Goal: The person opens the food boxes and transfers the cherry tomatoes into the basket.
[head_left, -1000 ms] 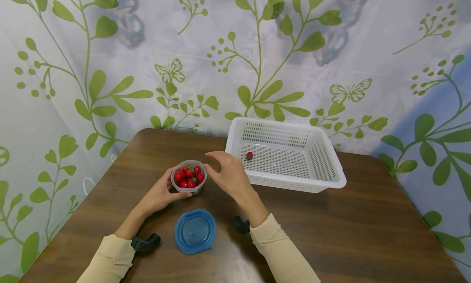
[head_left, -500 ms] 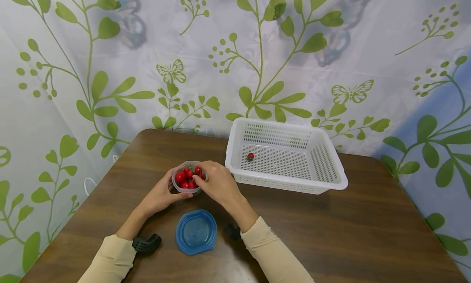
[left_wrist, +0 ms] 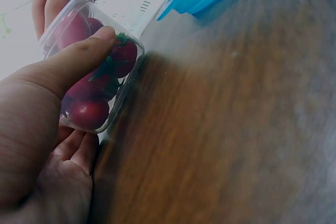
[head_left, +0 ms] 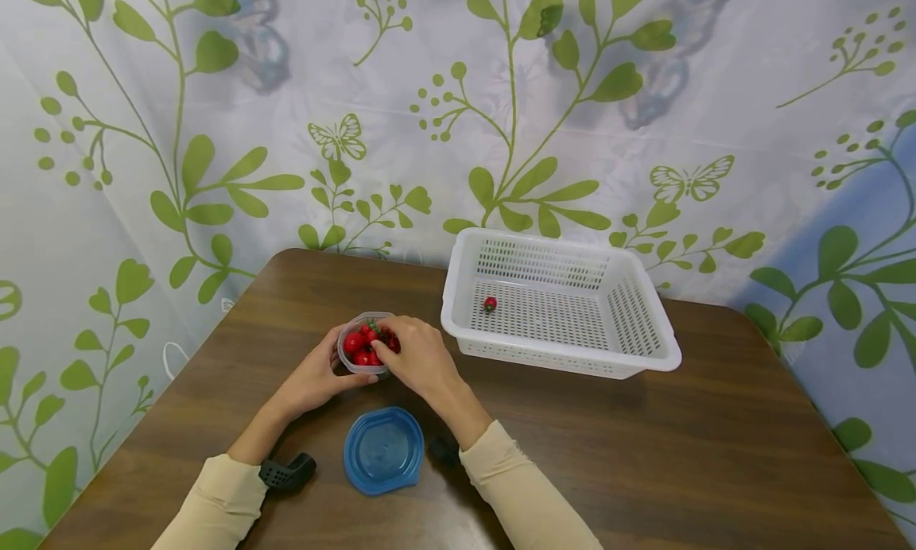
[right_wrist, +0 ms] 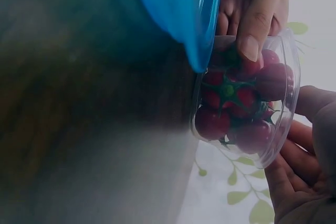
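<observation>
My left hand (head_left: 315, 381) grips a small clear plastic container (left_wrist: 137, 61) from its left side, thumb along the near wall. Inside lie several red cherry tomatoes (right_wrist: 211, 123) with green calyxes. My right hand (head_left: 424, 361) reaches over the container's right rim, thumb and fingertips down among the tomatoes. I cannot tell whether they pinch one, as the hand covers that side. In the right wrist view, the right thumb and fingers stand at the rim.
A blue lid (head_left: 384, 452) lies on the brown wooden table (head_left: 644, 455), nearer than the container. Farther back at right stands a white perforated plastic basket (head_left: 551, 358), with a single cherry tomato (head_left: 490, 304) on its floor. A leaf-patterned curtain (head_left: 429, 121) hangs behind.
My right hand has come in from the right, beside the basket, and its fingers have gone down into the container. My left hand keeps its grip on the container.
</observation>
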A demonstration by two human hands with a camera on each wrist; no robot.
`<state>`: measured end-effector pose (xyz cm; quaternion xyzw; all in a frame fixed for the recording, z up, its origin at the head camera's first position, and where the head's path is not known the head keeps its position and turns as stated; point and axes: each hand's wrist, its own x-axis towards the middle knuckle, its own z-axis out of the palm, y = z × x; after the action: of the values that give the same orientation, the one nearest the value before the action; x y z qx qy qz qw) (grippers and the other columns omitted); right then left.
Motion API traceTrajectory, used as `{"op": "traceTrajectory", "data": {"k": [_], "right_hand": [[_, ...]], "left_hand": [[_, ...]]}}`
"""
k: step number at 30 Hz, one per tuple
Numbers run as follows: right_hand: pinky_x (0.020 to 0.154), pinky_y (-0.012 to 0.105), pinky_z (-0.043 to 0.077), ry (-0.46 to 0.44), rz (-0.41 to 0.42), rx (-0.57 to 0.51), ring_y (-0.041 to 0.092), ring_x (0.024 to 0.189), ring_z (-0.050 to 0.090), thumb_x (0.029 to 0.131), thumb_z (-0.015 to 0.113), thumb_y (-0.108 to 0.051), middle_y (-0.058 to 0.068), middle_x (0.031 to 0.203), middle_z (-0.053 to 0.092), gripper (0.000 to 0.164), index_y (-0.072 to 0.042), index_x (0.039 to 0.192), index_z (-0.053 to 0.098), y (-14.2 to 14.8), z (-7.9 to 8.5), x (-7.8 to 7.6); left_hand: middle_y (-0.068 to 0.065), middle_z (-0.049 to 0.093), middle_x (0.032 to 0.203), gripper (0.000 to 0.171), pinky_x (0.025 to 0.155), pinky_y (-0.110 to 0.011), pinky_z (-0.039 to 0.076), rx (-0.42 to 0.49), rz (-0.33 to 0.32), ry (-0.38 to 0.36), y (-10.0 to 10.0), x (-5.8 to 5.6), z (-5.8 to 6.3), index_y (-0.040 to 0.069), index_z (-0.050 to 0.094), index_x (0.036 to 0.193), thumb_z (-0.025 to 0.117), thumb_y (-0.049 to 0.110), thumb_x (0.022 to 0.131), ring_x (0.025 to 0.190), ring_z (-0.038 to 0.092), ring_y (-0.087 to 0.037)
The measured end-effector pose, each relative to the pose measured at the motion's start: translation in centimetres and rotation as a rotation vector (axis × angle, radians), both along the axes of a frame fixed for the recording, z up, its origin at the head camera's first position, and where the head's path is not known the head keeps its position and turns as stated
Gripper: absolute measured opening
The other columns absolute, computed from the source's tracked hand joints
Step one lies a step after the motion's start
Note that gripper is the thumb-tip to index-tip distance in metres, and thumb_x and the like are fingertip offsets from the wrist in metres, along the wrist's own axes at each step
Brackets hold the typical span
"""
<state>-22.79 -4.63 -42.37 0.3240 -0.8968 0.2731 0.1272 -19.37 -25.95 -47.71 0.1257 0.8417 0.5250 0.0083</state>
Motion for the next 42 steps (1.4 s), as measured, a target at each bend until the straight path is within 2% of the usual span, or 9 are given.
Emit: {"op": "traceTrajectory", "data": {"k": [9, 16, 24, 34, 42], "right_hand": [[0.087, 0.026, 0.06, 0.007, 0.018, 0.05, 0.019, 0.098, 0.07, 0.097, 0.074, -0.029, 0.003, 0.116, 0.077, 0.033, -0.012, 0.125, 0.074, -0.06, 0.04, -0.14], [0.088, 0.024, 0.06, -0.011, 0.053, 0.05, 0.019, 0.099, 0.068, 0.096, 0.074, -0.025, 0.003, 0.115, 0.077, 0.033, -0.013, 0.126, 0.074, 0.08, 0.22, -0.23], [0.088, 0.023, 0.059, -0.027, 0.053, 0.052, 0.018, 0.1, 0.066, 0.096, 0.075, -0.025, 0.002, 0.116, 0.077, 0.031, -0.014, 0.125, 0.075, -0.07, 0.18, -0.45], [0.092, 0.025, 0.057, -0.001, 0.053, 0.083, 0.018, 0.102, 0.065, 0.097, 0.074, -0.028, 0.002, 0.114, 0.076, 0.031, -0.015, 0.126, 0.074, -0.01, -0.01, -0.69], [0.088, 0.025, 0.058, 0.03, 0.063, 0.061, 0.018, 0.099, 0.064, 0.097, 0.074, -0.028, 0.002, 0.112, 0.075, 0.027, -0.015, 0.121, 0.076, 0.02, -0.27, -0.68]], "left_hand": [[-0.018, 0.042, 0.156, 0.092, 0.12, -0.054, 0.033, -0.003, 0.002, 0.008, 0.16, -0.01, 0.01, 0.007, 0.029, 0.157, 0.086, 0.025, 0.087, 0.146, 0.043, -0.038], [-0.018, 0.042, 0.157, 0.092, 0.12, -0.053, 0.033, 0.005, -0.003, 0.013, 0.14, -0.07, 0.08, 0.007, 0.03, 0.156, 0.086, 0.024, 0.086, 0.145, 0.044, -0.037], [-0.017, 0.041, 0.157, 0.092, 0.12, -0.053, 0.033, 0.001, -0.001, 0.01, 0.1, 0.0, 0.12, 0.007, 0.029, 0.157, 0.086, 0.025, 0.087, 0.145, 0.043, -0.037], [-0.017, 0.041, 0.157, 0.091, 0.12, -0.053, 0.033, 0.008, -0.003, 0.005, 0.16, 0.07, 0.24, 0.007, 0.029, 0.157, 0.085, 0.024, 0.088, 0.146, 0.043, -0.037], [-0.018, 0.041, 0.157, 0.092, 0.12, -0.053, 0.033, 0.012, -0.001, -0.004, 0.21, 0.17, 0.26, 0.007, 0.028, 0.157, 0.085, 0.024, 0.087, 0.145, 0.044, -0.037]]}}
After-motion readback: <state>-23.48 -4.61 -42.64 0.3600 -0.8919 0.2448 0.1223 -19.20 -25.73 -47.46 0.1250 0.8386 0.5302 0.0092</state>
